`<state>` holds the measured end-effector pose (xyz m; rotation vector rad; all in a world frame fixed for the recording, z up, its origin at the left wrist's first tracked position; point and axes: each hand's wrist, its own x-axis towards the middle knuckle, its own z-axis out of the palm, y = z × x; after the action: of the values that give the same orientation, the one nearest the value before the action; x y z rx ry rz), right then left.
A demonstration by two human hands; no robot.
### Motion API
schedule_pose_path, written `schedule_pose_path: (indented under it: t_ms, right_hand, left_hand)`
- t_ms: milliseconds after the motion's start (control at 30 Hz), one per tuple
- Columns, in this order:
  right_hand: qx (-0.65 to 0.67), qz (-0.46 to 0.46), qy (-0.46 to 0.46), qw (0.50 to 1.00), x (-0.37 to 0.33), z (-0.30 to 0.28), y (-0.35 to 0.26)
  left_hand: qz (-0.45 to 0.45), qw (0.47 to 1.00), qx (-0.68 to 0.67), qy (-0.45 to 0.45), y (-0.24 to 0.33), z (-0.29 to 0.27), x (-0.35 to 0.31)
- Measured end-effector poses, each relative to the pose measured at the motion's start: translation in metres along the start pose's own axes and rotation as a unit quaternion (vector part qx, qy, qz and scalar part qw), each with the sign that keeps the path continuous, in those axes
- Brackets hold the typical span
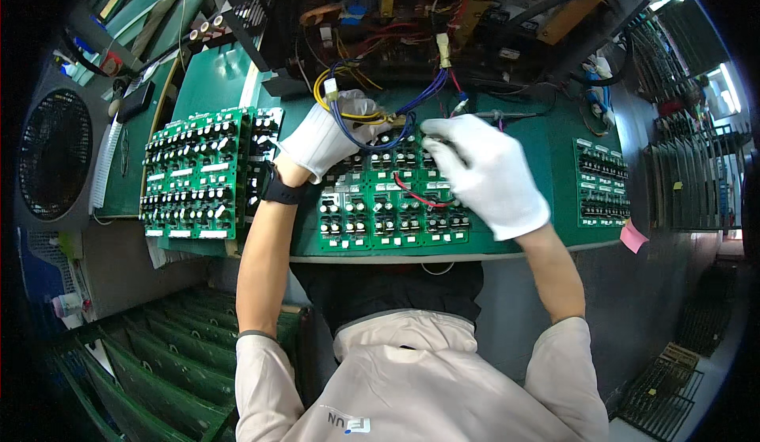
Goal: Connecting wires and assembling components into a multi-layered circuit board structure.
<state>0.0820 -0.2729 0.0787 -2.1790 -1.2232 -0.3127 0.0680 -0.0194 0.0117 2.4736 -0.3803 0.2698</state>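
**Mind the Loopy Wires!**

Bent around the blue wires (427, 92) in the left hand (328, 137), but cannot tell what is pinched. Bent also in the right hand (487, 173), finger and thumb close; cannot tell if pinching. Below: green boards (396, 241), mid-table. Could snag little parts if dragging wires low. Could catch the red wire (412, 195), too. Near the front edge (380, 259), so could slip off if bumped. Tight by the dark machine (522, 22); roomier rightward, before the right-side board (602, 182).

Left hand (326, 139) and wires (374, 148) hid the top bit of the middle circuit board (396, 222); right hand (491, 177) looked kinda blurry, ngl.
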Motion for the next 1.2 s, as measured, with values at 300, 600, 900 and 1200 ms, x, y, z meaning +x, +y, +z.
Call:
schedule_pose_path:
  t_ms: [300,600,900,1200]
  right_hand:
    - [-0.345,-0.098,-0.053,0.932,0.013,0.035,0.016]
    - [-0.197,-0.029,-0.028,0.98,0.03,0.063,0.033]
    - [-0.231,-0.126,-0.008,0.965,0.018,0.056,0.039]
    - [-0.287,-0.138,0.07,0.945,0.029,0.038,0.017]
  left_hand:
    - [0.089,0.99,0.109,-0.005,-0.011,0.004,-0.001]
    - [0.142,0.978,0.152,0.023,-0.002,-0.002,0.0]
    - [0.073,0.989,0.121,-0.047,-0.002,-0.004,0.009]
    - [0.105,0.99,0.094,0.022,0.015,-0.007,0.007]
